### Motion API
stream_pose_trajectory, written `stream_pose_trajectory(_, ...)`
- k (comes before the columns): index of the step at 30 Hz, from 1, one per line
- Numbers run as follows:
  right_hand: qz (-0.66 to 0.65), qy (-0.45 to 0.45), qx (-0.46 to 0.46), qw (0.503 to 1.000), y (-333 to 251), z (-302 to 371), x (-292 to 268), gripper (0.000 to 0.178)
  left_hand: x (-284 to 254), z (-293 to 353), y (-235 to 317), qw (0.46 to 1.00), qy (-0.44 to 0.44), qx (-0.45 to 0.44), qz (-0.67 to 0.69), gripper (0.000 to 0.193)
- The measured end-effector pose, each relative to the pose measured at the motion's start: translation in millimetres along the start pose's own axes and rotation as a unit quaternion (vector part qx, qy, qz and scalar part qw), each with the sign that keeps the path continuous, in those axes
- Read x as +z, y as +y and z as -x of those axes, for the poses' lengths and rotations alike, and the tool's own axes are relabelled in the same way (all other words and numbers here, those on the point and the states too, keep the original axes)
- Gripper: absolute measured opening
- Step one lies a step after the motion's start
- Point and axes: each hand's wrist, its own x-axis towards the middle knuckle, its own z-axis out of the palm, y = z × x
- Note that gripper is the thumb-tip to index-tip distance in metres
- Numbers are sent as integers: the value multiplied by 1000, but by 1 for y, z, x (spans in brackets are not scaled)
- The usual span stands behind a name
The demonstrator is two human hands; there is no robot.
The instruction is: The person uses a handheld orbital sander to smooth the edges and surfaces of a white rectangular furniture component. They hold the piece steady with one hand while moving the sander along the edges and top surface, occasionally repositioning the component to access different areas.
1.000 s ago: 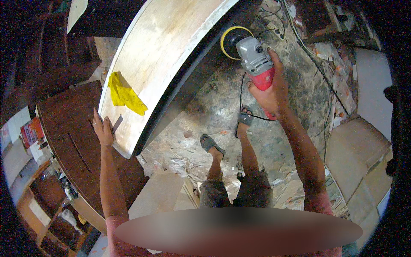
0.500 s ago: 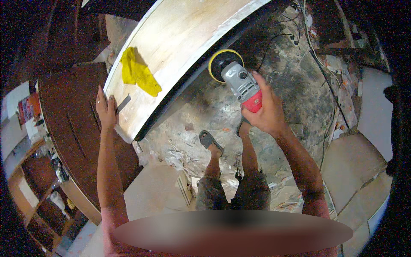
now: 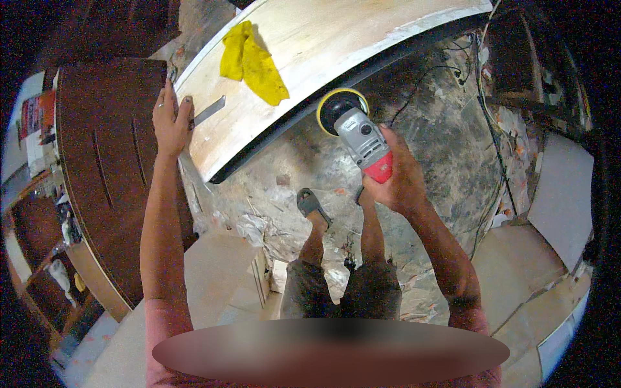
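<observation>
Cloth [image 3: 253, 64] and strip [image 3: 210, 111] on the board [image 3: 326, 48], panel [image 3: 107, 161] left of it, polisher [image 3: 361, 132] right of the cloth.

Scraps [image 3: 255, 227] litter the stained floor [image 3: 446, 145] of a workshop, where loose cables [image 3: 496, 137] trail near flat boards [image 3: 521, 258] and a red-and-grey power tool [image 3: 361, 137] with a round disc [image 3: 333, 108] is held near a curved, patchy, pale wooden counter [image 3: 323, 45].
</observation>
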Motion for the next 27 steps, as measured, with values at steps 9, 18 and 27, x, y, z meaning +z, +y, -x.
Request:
stream_pose_trajectory(9,-9,-10,17,1000,-21,17,29,96,0,0,3,999,23,25,-12,74)
stream_pose_trajectory(18,43,-22,-12,999,-45,26,63,96,2,1,-3,999,24,29,-10,79)
stream_pose_trajectory(27,58,-85,-23,994,-80,37,98,97,14,0,-16,994,79,64,-25,82)
